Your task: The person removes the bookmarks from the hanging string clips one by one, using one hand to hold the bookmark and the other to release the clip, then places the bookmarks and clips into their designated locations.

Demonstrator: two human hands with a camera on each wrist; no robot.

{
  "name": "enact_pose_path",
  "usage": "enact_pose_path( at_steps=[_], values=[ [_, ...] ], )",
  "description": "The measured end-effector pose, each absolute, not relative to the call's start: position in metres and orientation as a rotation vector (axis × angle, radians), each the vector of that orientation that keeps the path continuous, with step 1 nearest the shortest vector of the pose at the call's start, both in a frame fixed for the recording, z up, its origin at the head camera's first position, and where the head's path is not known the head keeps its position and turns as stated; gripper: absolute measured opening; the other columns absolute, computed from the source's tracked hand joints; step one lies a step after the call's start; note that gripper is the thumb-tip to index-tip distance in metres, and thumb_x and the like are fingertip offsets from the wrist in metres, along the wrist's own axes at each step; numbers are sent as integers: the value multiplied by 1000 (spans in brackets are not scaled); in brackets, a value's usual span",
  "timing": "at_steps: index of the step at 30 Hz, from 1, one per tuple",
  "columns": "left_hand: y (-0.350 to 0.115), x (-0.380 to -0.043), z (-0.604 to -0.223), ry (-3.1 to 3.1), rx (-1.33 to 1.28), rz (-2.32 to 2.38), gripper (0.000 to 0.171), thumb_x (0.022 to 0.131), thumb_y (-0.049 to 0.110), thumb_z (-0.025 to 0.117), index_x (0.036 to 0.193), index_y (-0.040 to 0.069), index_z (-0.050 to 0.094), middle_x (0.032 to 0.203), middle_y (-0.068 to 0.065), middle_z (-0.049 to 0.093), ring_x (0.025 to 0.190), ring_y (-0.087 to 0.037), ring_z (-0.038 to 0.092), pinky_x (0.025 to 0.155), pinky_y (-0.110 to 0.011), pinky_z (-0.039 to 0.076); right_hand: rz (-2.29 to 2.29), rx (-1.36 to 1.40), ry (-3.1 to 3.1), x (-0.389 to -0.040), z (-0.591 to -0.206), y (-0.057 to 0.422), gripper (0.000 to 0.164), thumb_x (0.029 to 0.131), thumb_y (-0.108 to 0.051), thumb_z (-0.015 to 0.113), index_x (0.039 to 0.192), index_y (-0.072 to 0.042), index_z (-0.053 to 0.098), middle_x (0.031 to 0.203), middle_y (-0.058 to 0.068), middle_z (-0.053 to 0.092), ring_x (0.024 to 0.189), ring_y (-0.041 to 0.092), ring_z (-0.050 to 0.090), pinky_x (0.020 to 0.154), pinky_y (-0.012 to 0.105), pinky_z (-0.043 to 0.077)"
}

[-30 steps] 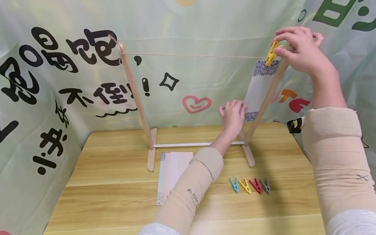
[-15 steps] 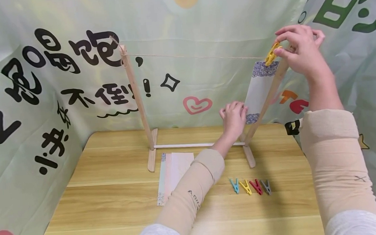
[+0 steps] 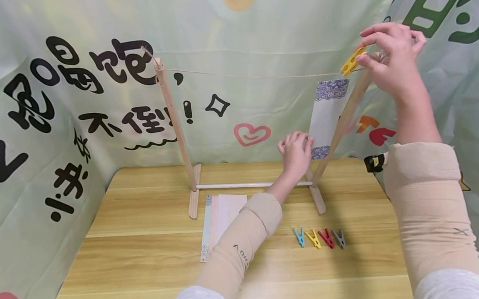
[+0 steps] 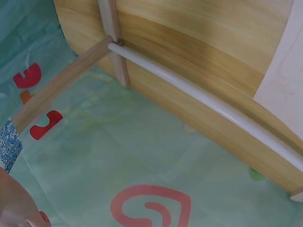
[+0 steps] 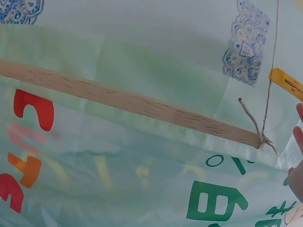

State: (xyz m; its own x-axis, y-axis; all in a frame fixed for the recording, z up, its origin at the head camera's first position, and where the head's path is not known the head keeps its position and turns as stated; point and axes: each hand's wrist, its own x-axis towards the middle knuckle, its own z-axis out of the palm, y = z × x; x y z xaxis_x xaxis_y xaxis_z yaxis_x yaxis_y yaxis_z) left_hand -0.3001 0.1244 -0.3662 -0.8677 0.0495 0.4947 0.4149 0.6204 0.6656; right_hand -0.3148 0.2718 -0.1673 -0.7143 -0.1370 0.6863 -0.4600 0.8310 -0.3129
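My right hand [image 3: 396, 62] pinches a yellow clothespin [image 3: 352, 62] at the right end of the thin string [image 3: 260, 78]. In the right wrist view, the tip of this clothespin [image 5: 284, 81] meets the string. Just under the string, a white paper strip [image 3: 327, 119] with blue lace-patterned ends hangs almost upright, its top apart from the clothespin. My left hand [image 3: 296, 155] holds the strip's left side low down, fingers curled. In the left wrist view only part of that hand [image 4: 16, 203] shows, below the strip's blue-patterned end [image 4: 9, 144].
The string runs between a left wooden post [image 3: 174, 126] and a right wooden post [image 3: 346, 115], joined by a white rod [image 3: 233, 185]. Paper sheets [image 3: 227, 214] lie on the table [image 3: 139, 265], partly behind my left forearm. Blue, yellow, red and grey clothespins [image 3: 326, 238] lie in a row.
The yellow clothespin has moved up and right with my right hand, off the strip's top edge. My left hand and the strip have shifted slightly left.
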Motion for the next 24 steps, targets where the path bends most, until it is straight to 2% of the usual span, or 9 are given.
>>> enact_pose_path(
  at_steps=[10, 16, 24],
  values=[
    [113, -296, -375, -2359, -388, -1156, 22, 92, 28, 53, 100, 12, 64, 112, -1, 60, 107, -15, 49, 97, -37, 25, 586, 491, -2265, -305, -172, 280, 27, 83, -11, 64, 105, 6, 62, 124, 15, 51, 124, 18, 31, 103, 35, -2],
    [104, -294, -385, -2327, -419, -1154, 21, 91, 28, 54, 97, 11, 65, 110, -1, 60, 107, -16, 49, 96, -41, 25, 563, 517, -2237, -292, -179, 283, 27, 83, -9, 65, 105, 6, 61, 123, 17, 50, 124, 18, 32, 102, 36, -1],
    [86, -289, -396, -2322, -449, -1279, 22, 89, 24, 57, 99, 6, 65, 112, -7, 59, 108, -20, 48, 99, -47, 22, 540, 626, -2228, -278, -199, 288, 31, 81, -7, 66, 108, 7, 59, 125, 21, 48, 124, 29, 31, 102, 41, 1]
  ],
)
